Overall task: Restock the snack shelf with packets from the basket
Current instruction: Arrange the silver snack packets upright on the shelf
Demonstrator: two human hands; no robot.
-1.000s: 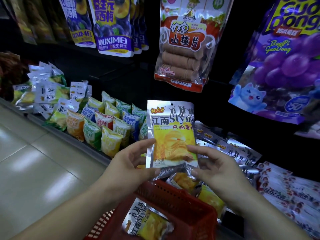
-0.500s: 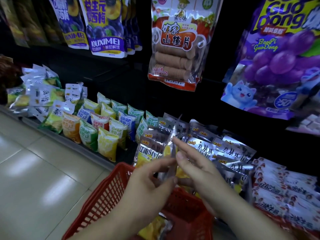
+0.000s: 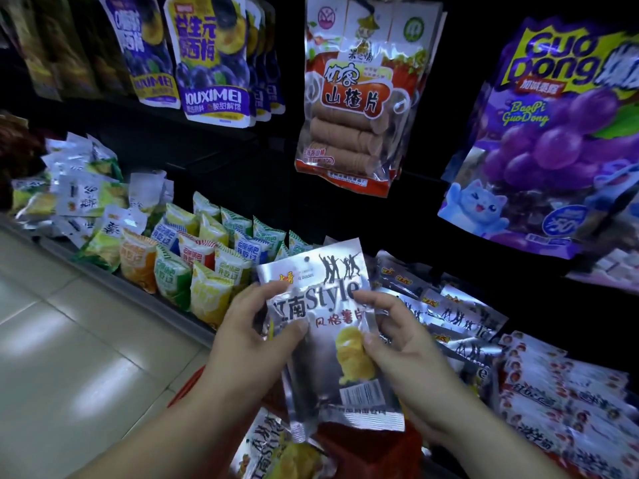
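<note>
My left hand point(image 3: 249, 340) pinches the left edge of the silver crisp packet point(image 3: 332, 305), thumb on the printed face and fingers curled behind. My right hand point(image 3: 401, 347) pinches the right edge the same way. The packet stands nearly upright between them, above the red basket point(image 3: 366, 454) and just in front of the shelf. I judge it light and thin: a glossy foil pouch, probably slick under the thumbs, soft enough to buckle, with brittle crisps inside that a hard squeeze would break. I would hold it by the flat sealed edges or the top strip near the hang hole, not across the yellow picture in the middle. Another packet of the same kind point(image 3: 273, 451) lies in the basket below. Far left on the shelf are white and green sachets point(image 3: 79, 198), then a close row of small puffed bags point(image 3: 204, 267) in orange, green and yellow. Above the packet hangs a bag of brown haw rolls point(image 3: 356, 108), which could crowd a high reach. To the right, matching silver packets point(image 3: 449, 316) lie overlapped on the shelf, likely its place. A big purple grape bag point(image 3: 553, 133) hangs over them, and red-and-white packets point(image 3: 570, 409) are stacked further right.
</note>
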